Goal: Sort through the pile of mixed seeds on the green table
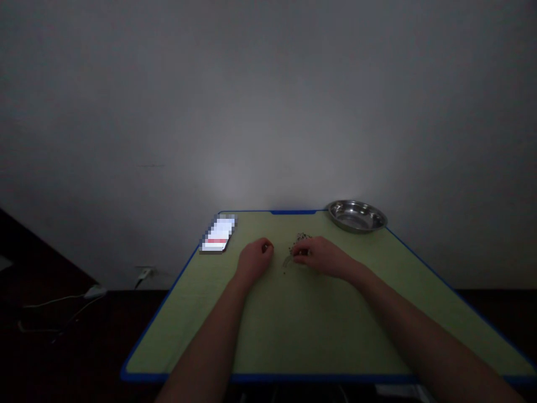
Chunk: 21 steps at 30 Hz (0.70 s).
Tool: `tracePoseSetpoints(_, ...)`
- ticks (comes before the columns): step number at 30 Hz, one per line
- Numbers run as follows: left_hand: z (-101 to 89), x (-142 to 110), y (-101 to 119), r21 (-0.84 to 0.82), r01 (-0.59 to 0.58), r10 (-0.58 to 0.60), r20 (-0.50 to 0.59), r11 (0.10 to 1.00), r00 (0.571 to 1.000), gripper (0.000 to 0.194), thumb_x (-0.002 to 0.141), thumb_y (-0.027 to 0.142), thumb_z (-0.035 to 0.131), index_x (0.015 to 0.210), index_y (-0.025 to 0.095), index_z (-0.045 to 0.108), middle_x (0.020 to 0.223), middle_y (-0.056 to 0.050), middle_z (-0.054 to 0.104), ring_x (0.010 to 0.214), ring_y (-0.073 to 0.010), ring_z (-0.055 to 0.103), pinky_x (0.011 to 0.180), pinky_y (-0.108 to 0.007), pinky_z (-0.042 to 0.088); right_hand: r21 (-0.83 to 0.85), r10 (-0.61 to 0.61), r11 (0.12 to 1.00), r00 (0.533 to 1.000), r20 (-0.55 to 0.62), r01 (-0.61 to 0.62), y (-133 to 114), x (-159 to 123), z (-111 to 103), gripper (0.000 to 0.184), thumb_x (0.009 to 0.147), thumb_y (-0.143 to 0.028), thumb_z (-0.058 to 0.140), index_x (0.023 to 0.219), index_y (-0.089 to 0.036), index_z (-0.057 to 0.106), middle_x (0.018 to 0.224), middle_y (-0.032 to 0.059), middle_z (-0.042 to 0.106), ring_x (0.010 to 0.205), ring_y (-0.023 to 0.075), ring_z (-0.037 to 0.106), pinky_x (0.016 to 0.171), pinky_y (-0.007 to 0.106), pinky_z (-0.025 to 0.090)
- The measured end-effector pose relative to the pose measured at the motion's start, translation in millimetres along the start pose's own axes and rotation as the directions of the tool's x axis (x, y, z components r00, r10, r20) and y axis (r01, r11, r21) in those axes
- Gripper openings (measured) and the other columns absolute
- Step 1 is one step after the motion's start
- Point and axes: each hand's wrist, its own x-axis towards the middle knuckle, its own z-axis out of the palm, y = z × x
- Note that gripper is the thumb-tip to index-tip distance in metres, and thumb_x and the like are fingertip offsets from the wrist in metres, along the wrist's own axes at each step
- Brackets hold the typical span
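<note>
A small scatter of dark grains lies on the green table near its far middle. My right hand rests just beside the scatter, fingertips pinched together at its near edge; what they hold is too small to make out. My left hand lies to the left of the grains, fingers curled into a loose fist on the tabletop, with its contents hidden.
A steel bowl stands at the table's far right corner. A lit phone lies at the far left corner. The table has a blue rim and stands against a plain wall. Cables and a plug lie on the dark floor at the left.
</note>
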Motion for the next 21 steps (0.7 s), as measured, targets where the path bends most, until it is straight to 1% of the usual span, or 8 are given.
tracePoseSetpoints(3,-0.4,-0.5,0.8,0.003,0.006,-0.006,0.001,1.000,1.000,0.024,0.083,0.030,0.044,0.086,0.020,0.066,0.081,-0.004,0.069,0.073,-0.0158,0.060,0.063,-0.025,0.037,0.027,0.025,0.999,0.999,-0.035,-0.024,4.4,-4.7,-0.4,0.014,0.081,-0.026,0.058,0.085,-0.019,0.069,0.077,0.0024,0.068,0.070,0.0138,0.058,0.063,0.023,0.038)
tracePoseSetpoints(7,-0.3,-1.1,0.6,-0.003,-0.005,0.005,-0.009,1.000,1.000,0.024,0.082,0.030,0.044,0.085,0.020,0.066,0.080,-0.004,0.068,0.073,-0.0155,0.059,0.063,-0.025,0.037,0.034,0.049,0.998,0.998,-0.037,-0.048,7.6,-9.6,-0.5,0.013,0.080,-0.028,0.058,0.081,-0.019,0.069,0.074,0.0013,0.067,0.067,0.0135,0.057,0.060,0.023,0.037)
tracePoseSetpoints(10,0.1,-1.2,0.2,-0.003,-0.006,0.006,-0.013,1.000,1.000,0.023,0.082,0.029,0.045,0.084,0.020,0.066,0.080,-0.003,0.069,0.073,-0.0155,0.059,0.063,-0.025,0.037,0.076,0.050,0.996,0.998,-0.041,-0.046,8.1,-13.0,-1.1,0.014,0.080,-0.028,0.058,0.081,-0.019,0.069,0.073,0.0012,0.066,0.067,0.0136,0.057,0.061,0.023,0.037)
tracePoseSetpoints(13,0.3,-1.0,0.2,-0.005,-0.010,0.010,-0.012,1.000,1.000,0.023,0.082,0.029,0.044,0.084,0.020,0.066,0.080,-0.003,0.069,0.073,-0.0154,0.059,0.063,-0.025,0.037,0.127,0.024,0.992,1.000,-0.001,-0.024,8.1,-16.1,-0.5,0.015,0.080,-0.028,0.058,0.080,-0.017,0.068,0.070,0.0008,0.065,0.065,0.0130,0.056,0.059,0.023,0.036)
tracePoseSetpoints(16,0.2,-0.9,0.3,0.000,-0.005,0.005,-0.006,1.000,1.000,0.024,0.083,0.030,0.044,0.086,0.020,0.066,0.081,-0.004,0.069,0.072,-0.0152,0.059,0.063,-0.025,0.037,0.103,0.027,0.994,0.999,0.023,-0.029,8.8,-17.6,2.1,0.016,0.080,-0.029,0.058,0.077,-0.017,0.068,0.068,0.0005,0.064,0.061,0.0126,0.054,0.056,0.023,0.035)
tracePoseSetpoints(19,0.1,-0.8,0.0,0.004,-0.011,0.011,-0.006,1.000,1.000,0.024,0.083,0.029,0.044,0.086,0.020,0.066,0.081,-0.004,0.069,0.073,-0.0150,0.059,0.064,-0.025,0.038,0.056,0.102,0.993,0.994,-0.049,-0.100,9.9,-16.9,5.1,0.016,0.080,-0.030,0.058,0.077,-0.018,0.068,0.069,0.0012,0.065,0.062,0.0129,0.054,0.057,0.024,0.034)
tracePoseSetpoints(21,0.1,-0.7,-0.3,0.001,-0.022,0.022,-0.007,1.000,1.000,0.024,0.083,0.029,0.044,0.086,0.020,0.066,0.081,-0.004,0.068,0.073,-0.0149,0.059,0.064,-0.025,0.038,0.053,0.126,0.991,0.989,-0.083,-0.122,9.3,-15.4,6.8,0.016,0.081,-0.030,0.058,0.078,-0.018,0.068,0.071,0.0015,0.066,0.064,0.0131,0.055,0.058,0.023,0.035)
